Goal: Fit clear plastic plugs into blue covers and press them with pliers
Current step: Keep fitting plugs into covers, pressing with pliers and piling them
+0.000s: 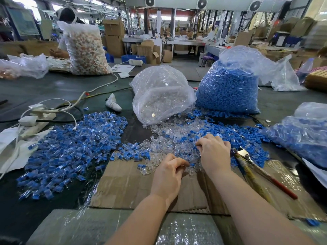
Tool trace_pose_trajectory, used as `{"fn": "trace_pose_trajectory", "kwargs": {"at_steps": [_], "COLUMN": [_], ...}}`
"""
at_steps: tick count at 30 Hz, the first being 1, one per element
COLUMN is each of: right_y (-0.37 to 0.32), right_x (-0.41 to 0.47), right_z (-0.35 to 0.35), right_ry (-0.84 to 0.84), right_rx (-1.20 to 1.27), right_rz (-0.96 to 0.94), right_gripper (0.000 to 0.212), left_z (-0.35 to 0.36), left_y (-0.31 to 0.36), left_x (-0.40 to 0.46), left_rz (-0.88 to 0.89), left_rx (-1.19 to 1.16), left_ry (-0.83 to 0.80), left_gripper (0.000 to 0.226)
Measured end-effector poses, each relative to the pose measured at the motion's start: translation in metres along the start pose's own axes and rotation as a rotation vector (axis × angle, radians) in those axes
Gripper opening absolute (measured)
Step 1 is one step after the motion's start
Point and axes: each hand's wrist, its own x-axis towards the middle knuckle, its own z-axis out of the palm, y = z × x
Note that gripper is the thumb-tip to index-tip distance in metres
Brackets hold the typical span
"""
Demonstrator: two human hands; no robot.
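Right now my left hand [169,171] has its fingers [178,162] curled in a pinch over the near edge of the mixed pile; I think they hold a clear plug, but the piece itself is too small to tell. My right hand [215,152] is curled knuckles-up just beyond it, fingertips digging among the loose clear plugs [159,147] and blue covers [221,128]; what it grips, if anything, is hidden. To do this well I should pick one cover and line the plug up square before pushing. The pliers [247,161] lie just right of my right hand on the cardboard [123,183], within easy reach. Left of my fingers spreads the heap of fitted pieces [70,147]; beyond sit the bag of clear plugs [162,94] and the bag of blue covers [228,87].
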Motion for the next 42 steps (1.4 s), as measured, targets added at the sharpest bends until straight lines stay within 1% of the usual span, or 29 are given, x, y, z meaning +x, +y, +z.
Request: {"fn": "trace_pose_trajectory", "kwargs": {"at_steps": [3,6,8,10,12,13,16,18,22,28,34,39,42], "right_y": [-0.001,-0.004,-0.005,-0.006,-0.006,-0.006,-0.006,-0.005,-0.007,-0.011,-0.013,-0.013,-0.012], "right_x": [-0.005,-0.021,-0.034,-0.048,-0.060,-0.065,-0.074,-0.076,-0.078,-0.080,-0.080,-0.079,-0.079], "right_z": [-0.006,-0.012,-0.013,-0.012,-0.007,-0.005,0.000,0.001,0.001,-0.002,0.000,0.002,0.002], "right_ry": [0.065,0.132,0.145,0.151,0.140,0.133,0.133,0.134,0.124,0.145,0.126,0.103,0.091], "right_rx": [0.076,0.289,0.452,0.569,0.648,0.676,0.758,0.765,0.702,0.623,0.580,0.541,0.543], "right_rz": [0.018,0.032,0.061,0.098,0.130,0.141,0.154,0.147,0.109,0.042,0.037,0.043,0.037], "right_gripper": [0.016,0.012,0.008,0.005,0.003,0.003,0.005,0.005,0.008,0.011,0.015,0.015,0.015], "left_z": [0.000,0.000,-0.001,-0.002,-0.001,-0.001,-0.002,-0.004,-0.004,-0.004,-0.007,-0.009,-0.010], "left_y": [-0.001,-0.003,-0.003,-0.003,-0.003,-0.003,-0.002,-0.001,-0.002,-0.002,0.002,0.005,0.006], "left_x": [0.000,0.000,0.000,-0.001,-0.001,-0.001,-0.001,0.000,0.000,0.000,-0.002,-0.004,-0.004], "left_rz": [0.004,0.003,-0.007,-0.046,-0.110,-0.133,-0.147,-0.146,-0.144,-0.194,-0.230,-0.207,-0.203], "left_rx": [0.013,0.017,-0.010,-0.092,-0.176,-0.198,-0.206,-0.198,-0.188,-0.252,-0.323,-0.363,-0.355], "left_ry": [-0.013,-0.015,-0.005,0.005,0.006,0.007,0.013,0.015,0.012,0.009,-0.018,-0.090,-0.095], "left_gripper": [0.014,0.013,0.011,0.017,0.024,0.024,0.026,0.026,0.017,0.019,0.019,0.009,0.008]}}
